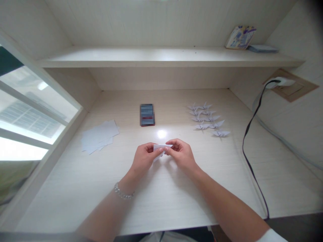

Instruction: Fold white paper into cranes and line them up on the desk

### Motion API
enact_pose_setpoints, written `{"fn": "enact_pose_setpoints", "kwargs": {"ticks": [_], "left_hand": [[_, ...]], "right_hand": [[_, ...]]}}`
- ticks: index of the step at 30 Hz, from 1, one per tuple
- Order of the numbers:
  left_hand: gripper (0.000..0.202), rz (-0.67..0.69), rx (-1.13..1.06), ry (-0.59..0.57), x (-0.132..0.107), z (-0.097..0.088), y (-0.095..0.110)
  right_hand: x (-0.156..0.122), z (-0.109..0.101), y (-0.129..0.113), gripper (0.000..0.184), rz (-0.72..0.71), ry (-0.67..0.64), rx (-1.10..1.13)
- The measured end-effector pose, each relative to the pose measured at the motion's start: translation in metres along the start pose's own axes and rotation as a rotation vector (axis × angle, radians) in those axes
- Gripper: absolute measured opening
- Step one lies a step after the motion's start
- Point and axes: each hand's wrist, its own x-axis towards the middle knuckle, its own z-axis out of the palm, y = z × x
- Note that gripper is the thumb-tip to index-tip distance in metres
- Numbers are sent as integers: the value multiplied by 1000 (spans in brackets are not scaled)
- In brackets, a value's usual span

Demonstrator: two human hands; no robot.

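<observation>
Both hands meet over the middle of the light wooden desk [176,198], pinching one small folded piece of white paper [161,147] between them. My left hand [143,158] grips its left end with closed fingers; a silver bracelet sits on that wrist. My right hand [180,153] pinches the right end. The paper is held just above the desk surface, partly hidden by my fingers.
A stack of white paper sheets [99,136] lies to the left. Several folded paper cranes [208,119] sit at the right rear. A dark phone-like block [147,114] lies behind my hands. A black cable [249,141] runs from a wall socket [282,82] across the desk's right side. A shelf [164,57] above holds a colourful packet [240,37].
</observation>
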Motion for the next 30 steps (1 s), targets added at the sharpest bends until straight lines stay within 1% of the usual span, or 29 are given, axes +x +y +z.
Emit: {"fn": "enact_pose_setpoints", "kwargs": {"ticks": [6, 11, 15, 17, 18, 20, 21, 23, 25, 27, 29, 30], "left_hand": [[27, -33, 21, -19, 0, -1, 6], [25, -47, 21, -45, 0, -5, 5], [25, -65, 33, -67, 0, -8, 4], [25, -74, 33, -71, 1, -10, 3], [26, -77, 33, -70, 1, -11, 3], [26, -81, 44, -64, 1, -13, 3], [26, -83, 54, -62, 1, -13, 4], [27, -90, 73, -69, 2, -13, 4], [27, -100, 83, -84, 2, -13, 4], [28, -104, 92, -91, 2, -12, 4], [28, -102, 100, -94, 2, -12, 6], [27, -101, 101, -95, 1, -12, 7]], "right_hand": [[3, -5, 1, 23, -9, 5, 9], [1, -6, -1, 21, 28, -64, 88], [1, -12, -6, 26, 100, -136, 136], [2, -18, -9, 33, 173, -184, 170], [4, -21, -10, 37, 197, -191, 181], [6, -27, -12, 37, 166, -126, 186], [7, -30, -12, 35, 149, -97, 173], [8, -30, -11, 33, 135, -90, 103], [7, -27, -9, 32, 140, -138, -3], [4, -22, -8, 30, 121, -215, -114], [1, -17, -8, 28, 102, -239, -196], [0, -15, -8, 26, 93, -230, -226]]}}
